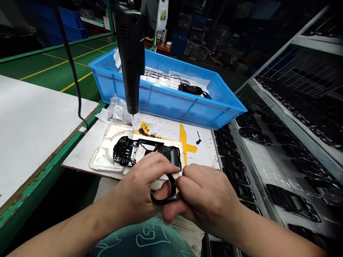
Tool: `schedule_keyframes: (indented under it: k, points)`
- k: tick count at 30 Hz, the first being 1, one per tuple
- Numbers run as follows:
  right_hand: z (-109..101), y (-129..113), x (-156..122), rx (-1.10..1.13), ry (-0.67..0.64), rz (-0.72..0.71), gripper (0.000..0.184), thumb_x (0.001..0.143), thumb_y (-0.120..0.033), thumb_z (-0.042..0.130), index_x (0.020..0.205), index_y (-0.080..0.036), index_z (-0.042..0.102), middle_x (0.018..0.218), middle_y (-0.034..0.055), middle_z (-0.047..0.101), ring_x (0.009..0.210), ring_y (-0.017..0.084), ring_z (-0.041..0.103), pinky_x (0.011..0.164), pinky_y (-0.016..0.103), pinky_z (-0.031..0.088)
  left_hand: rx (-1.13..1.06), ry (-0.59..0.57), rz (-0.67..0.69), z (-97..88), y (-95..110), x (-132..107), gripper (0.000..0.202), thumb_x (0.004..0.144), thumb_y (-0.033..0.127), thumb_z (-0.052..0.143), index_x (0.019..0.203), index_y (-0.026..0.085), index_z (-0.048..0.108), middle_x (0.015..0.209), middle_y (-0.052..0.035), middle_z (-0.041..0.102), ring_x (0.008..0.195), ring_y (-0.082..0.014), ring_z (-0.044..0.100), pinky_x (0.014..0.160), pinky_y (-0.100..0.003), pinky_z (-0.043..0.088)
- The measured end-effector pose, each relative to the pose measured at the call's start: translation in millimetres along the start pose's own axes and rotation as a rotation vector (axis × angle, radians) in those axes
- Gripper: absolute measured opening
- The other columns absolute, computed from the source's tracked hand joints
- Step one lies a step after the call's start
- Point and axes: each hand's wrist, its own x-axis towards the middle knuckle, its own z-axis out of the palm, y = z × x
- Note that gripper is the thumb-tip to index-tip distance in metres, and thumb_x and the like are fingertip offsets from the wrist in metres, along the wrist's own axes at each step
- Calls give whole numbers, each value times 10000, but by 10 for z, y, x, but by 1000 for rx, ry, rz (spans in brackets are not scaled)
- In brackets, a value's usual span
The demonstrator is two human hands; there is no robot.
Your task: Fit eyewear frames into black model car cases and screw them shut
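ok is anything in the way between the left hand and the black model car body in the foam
Nothing visible: the left hand, holding a curved black strip with the right hand, overlaps the near side of the model car body in view. The electric screwdriver appears to hang beyond both.

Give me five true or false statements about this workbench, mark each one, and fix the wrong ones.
1. The left hand and right hand both hold a curved black strip. True.
2. The screwdriver lies flat on the bench. False: the screwdriver is upright, its tip pointing down.
3. A black car frame rests on the white foam tray. True.
4. The tape on the bench is red. False: the tape is yellow.
5. The big blue bin is beyond the foam tray, as seen from the person. True.
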Motion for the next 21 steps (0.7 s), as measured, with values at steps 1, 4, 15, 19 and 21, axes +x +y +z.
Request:
schedule_keyframes:
  k: [1, 4, 15, 19, 21]
  points:
    - [-3, -5, -2, 10, 8, -4, 560, 953, -621, 447, 618, -179, 524, 555, -12, 446, 529, 127, 407, 525, 303, 244, -2, -6, 4, 2, -2, -1, 357, 782, 28, 651, 1103, 185, 638, 994, -51, 645, 931, -178, 612, 839, -295, 518]
    - [-9, -2, 9, -1, 39, 42, 624, 887, -731, 437, 616, -176, 527, 540, -21, 409, 506, 124, 370, 508, 305, 226, -19, -4, 30, -3, -5, -2, 382, 776, 4, 635, 1106, 195, 622, 994, -53, 637, 926, -178, 611, 833, -298, 526]
    - [-8, 10, 44, -56, 43, 56, 664, 875, -779, 384, 619, -178, 506, 540, -32, 394, 490, 111, 341, 497, 294, 217, -16, 15, 36, -1, -16, 6, 301, 795, 25, 625, 1057, 173, 637, 980, -73, 649, 928, -191, 630, 841, -317, 536]
    - [-17, 8, 33, -77, -20, 18, 612, 959, -679, 351, 658, -180, 539, 560, -16, 445, 511, 127, 388, 515, 298, 239, 3, 5, 31, -9, -26, 27, 260, 802, 102, 681, 1049, 176, 649, 975, -81, 664, 910, -201, 638, 827, -328, 546]
    - [-21, -3, 27, -45, -14, -42, 547, 1022, -544, 364, 644, -183, 527, 566, -7, 464, 530, 133, 414, 531, 302, 251, 14, 0, 34, -19, -28, 45, 297, 775, 139, 733, 1062, 174, 664, 976, -81, 667, 906, -207, 640, 824, -329, 547]
